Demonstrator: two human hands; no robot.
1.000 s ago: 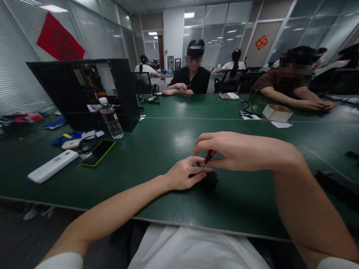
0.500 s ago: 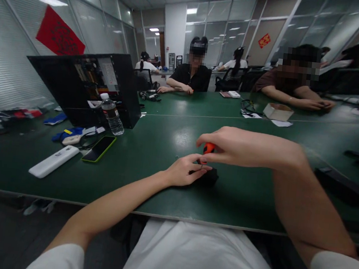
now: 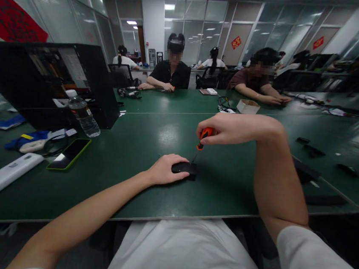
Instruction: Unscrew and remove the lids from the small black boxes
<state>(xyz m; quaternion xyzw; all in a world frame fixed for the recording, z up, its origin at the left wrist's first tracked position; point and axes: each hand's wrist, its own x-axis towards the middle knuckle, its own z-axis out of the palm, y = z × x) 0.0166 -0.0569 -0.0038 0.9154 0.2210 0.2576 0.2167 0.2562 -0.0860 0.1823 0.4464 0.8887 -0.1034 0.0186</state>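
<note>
My right hand (image 3: 228, 129) grips an orange and black screwdriver (image 3: 205, 136) by its handle, with the thin shaft slanting downward. The tip comes down at the far right corner of a small black box (image 3: 185, 168); whether it touches cannot be made out. My left hand (image 3: 167, 169) is wrapped around the left end of that box, thumb on the near side and fingers on the far side. The box lies flat on the green table (image 3: 225, 190), and its left end is hidden by the hand.
To the left stand an opened black computer case (image 3: 104, 88) and a water bottle (image 3: 83, 113). A phone (image 3: 69, 153) and a white oblong device (image 3: 6, 175) lie nearer. Across the table are a small carton (image 3: 248, 106) and two seated people. Black parts (image 3: 314, 151) lie at right.
My view has swung right. The right hand has lifted the screwdriver, so its shaft now shows, and my left fingers have moved away from the shaft to hold the box's sides.
</note>
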